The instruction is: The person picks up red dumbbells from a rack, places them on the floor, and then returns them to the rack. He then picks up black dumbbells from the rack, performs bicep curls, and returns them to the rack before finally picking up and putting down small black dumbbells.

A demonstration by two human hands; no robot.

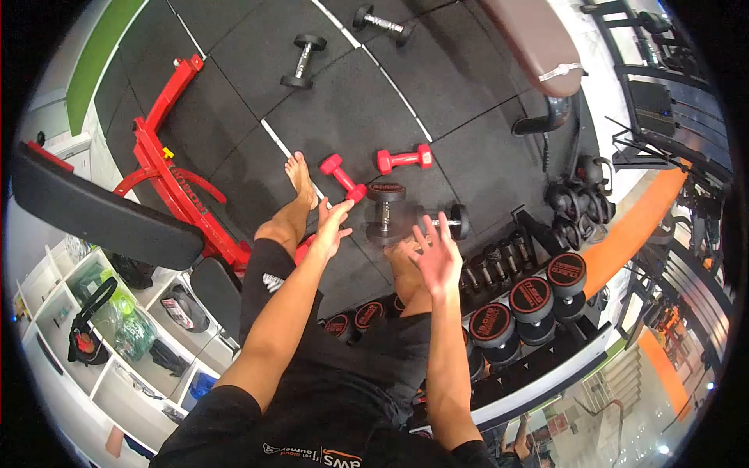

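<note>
My left hand (334, 228) is held out with its fingers apart and nothing in it, just below a red dumbbell (343, 178) on the floor. Also empty, my right hand (438, 253) is raised with spread fingers. Behind its fingertips lies a dumbbell with black heads and a chrome handle (459, 221), partly covered by the hand. Between my hands is another black-headed dumbbell (386, 210); a dark blur hides part of the area beside it. A second red dumbbell (404, 159) lies farther out.
Two chrome-handled dumbbells (303, 61) lie at the far end of the black mat floor (234, 47). A red-framed bench (168, 168) stands left. A rack of dumbbells (530, 300) and several kettlebells (573, 204) are right. White cubbies (148, 366) hold bags. A brown padded seat (538, 39) is upper right.
</note>
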